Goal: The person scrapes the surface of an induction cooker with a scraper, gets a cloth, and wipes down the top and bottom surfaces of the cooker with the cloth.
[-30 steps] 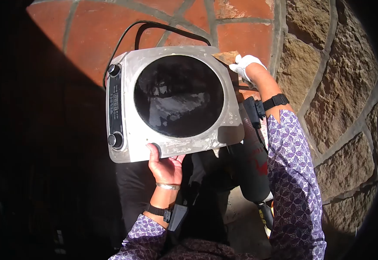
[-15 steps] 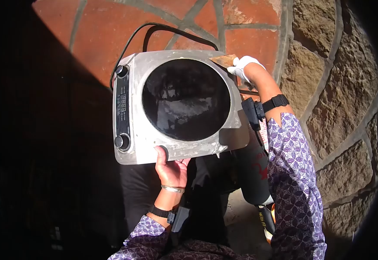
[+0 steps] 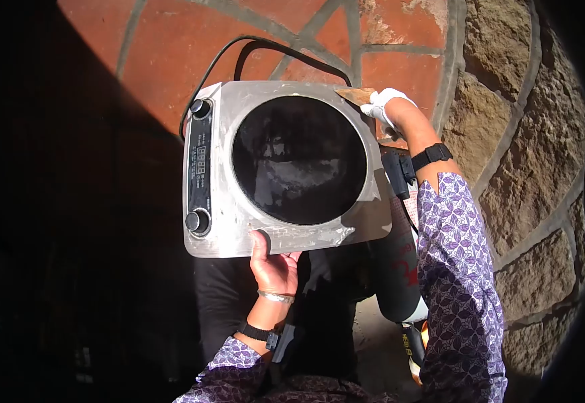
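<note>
A silver induction cooker (image 3: 238, 238) with a round black glass plate, two knobs and a control panel on its left side lies face up over the person's lap. My left hand (image 3: 274, 269) grips its near edge, thumb on top and fingers underneath. My right hand (image 3: 386, 107), in a white glove, is closed on a thin brown scraper-like piece (image 3: 355, 96), whose tip touches the cooker's far right corner. Whitish residue marks the metal along the far and near edges.
A black cable (image 3: 292, 48) loops behind the cooker over red paving (image 3: 191, 50). Rough stone blocks (image 3: 527, 181) line the right. Below the cooker's right side lie a dark cylindrical container (image 3: 398, 285) and a black, yellow and white item (image 3: 413, 349). Deep shadow covers the left.
The cooker and both hands appear slightly farther right in view. My left hand keeps its grip on the near edge, and the brown piece remains at the far right corner.
</note>
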### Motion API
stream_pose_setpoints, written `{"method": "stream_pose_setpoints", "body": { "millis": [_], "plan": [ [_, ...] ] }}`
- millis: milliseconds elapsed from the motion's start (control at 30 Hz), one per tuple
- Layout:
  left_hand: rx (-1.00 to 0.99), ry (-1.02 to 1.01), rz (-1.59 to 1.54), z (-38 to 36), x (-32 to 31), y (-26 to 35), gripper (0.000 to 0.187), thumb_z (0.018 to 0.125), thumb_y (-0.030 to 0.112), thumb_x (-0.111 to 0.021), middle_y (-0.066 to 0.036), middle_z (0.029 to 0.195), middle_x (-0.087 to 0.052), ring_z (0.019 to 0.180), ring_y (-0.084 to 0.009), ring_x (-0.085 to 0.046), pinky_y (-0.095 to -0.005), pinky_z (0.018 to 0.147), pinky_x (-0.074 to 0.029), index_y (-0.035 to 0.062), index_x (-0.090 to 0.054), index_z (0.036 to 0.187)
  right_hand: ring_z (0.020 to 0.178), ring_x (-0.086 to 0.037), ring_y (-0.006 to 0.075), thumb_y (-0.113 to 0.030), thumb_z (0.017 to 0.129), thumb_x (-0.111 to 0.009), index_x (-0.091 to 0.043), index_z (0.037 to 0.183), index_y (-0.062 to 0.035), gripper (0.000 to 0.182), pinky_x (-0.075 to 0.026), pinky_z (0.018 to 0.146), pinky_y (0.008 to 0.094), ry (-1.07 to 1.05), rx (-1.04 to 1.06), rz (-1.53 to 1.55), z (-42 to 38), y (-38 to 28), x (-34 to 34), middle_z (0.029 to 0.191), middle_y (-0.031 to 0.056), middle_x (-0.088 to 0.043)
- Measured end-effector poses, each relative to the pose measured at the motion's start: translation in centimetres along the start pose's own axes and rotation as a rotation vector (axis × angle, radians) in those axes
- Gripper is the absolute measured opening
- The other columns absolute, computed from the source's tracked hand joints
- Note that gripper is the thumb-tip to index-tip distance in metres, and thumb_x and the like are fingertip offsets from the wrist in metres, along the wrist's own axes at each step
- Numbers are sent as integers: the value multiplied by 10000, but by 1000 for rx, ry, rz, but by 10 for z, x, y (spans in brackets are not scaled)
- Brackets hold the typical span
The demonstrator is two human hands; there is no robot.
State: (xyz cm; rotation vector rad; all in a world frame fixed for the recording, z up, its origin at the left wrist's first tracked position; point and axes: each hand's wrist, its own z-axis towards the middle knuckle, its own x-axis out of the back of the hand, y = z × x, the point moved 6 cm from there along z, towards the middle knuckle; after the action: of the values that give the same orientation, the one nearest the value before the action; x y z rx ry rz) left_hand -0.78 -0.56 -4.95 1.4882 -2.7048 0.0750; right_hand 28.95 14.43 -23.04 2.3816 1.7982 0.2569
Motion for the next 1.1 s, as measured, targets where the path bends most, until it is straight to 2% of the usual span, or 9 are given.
{"method": "stream_pose_setpoints", "body": {
  "millis": [200, 267, 300, 400, 500, 667, 800, 967, 1100],
  "plan": [
    [-3, 3, -19, 2, 2, -1, 600, 869, 457, -611, -100, 1288, -498, 1175, -295, -500, -493, 949, -440, 78, -436, 1299, 919, -632, 321, -449, 891, -516, -653, 1078, -51, 460, -494, 834, 385, -70, 73, -119, -16, 4, 12, 1039, 164, -653],
    [-1, 10, -20, 2, 2, -2, 598, 871, 456, -609, -99, 1290, -497, 1176, -294, -498, -491, 948, -440, 77, -436, 1300, 647, -601, 280, -409, 869, -592, -592, 1082, -43, 423, -501, 678, 391, -38, -14, 86, -11, -1, 8, 817, 139, -629],
    [-3, 19, -20, 1, 3, -1, 596, 873, 455, -607, -98, 1293, -496, 1178, -294, -497, -488, 947, -441, 77, -435, 1301, 720, -610, 311, -423, 863, -592, -592, 1096, -52, 438, -496, 699, 403, 70, 96, -46, 19, 4, -6, 882, 154, -641],
    [7, 13, -3, 1, 2, 0, 596, 875, 456, -602, -101, 1291, -497, 1174, -294, -500, -481, 950, -441, 72, -435, 1299, 857, -621, 343, -437, 872, -562, -588, 1121, -51, 460, -496, 770, 416, -32, 77, 20, -1, 2, 1, 1009, 172, -643],
    [-14, 0, 76, 0, -2, 0, 718, 859, 532, -576, -145, 1328, -466, 1211, -331, -477, -507, 971, -438, 22, -380, 1325, 903, -644, 307, -442, 840, -596, -652, 1074, -44, 466, -496, 813, 383, -42, 24, -4, -18, 6, 12, 1038, 143, -663],
    [-12, -3, 52, 2, -3, 2, 700, 875, 526, -554, -147, 1331, -464, 1208, -334, -481, -505, 962, -447, 21, -378, 1326, 898, -649, 301, -450, 838, -594, -652, 1068, -36, 477, -501, 803, 380, 64, 20, -4, 6, 3, 3, 1021, 153, -666],
    [15, -6, 9, 0, -2, 0, 616, 873, 461, -602, -99, 1294, -496, 1183, -290, -496, -473, 952, -446, 75, -418, 1316, 939, -617, 359, -476, 883, -520, -605, 1121, -73, 475, -489, 811, 427, -97, 8, 18, -24, 3, 9, 1054, 178, -640],
    [6, 9, 20, -3, -5, 1, 605, 874, 455, -604, -100, 1291, -497, 1173, -288, -501, -470, 946, -450, 72, -424, 1307, 941, -616, 362, -459, 883, -494, -594, 1141, -51, 493, -490, 842, 423, 23, 112, -50, 14, -12, -14, 1079, 188, -633],
    [-2, 21, 68, 0, -2, 0, 708, 856, 527, -584, -148, 1315, -475, 1192, -331, -491, -508, 959, -447, 30, -385, 1321, 974, -611, 358, -448, 878, -493, -612, 1115, -36, 491, -481, 873, 415, 48, 147, -8, -28, -36, 13, 1092, 189, -632]
  ]
}}
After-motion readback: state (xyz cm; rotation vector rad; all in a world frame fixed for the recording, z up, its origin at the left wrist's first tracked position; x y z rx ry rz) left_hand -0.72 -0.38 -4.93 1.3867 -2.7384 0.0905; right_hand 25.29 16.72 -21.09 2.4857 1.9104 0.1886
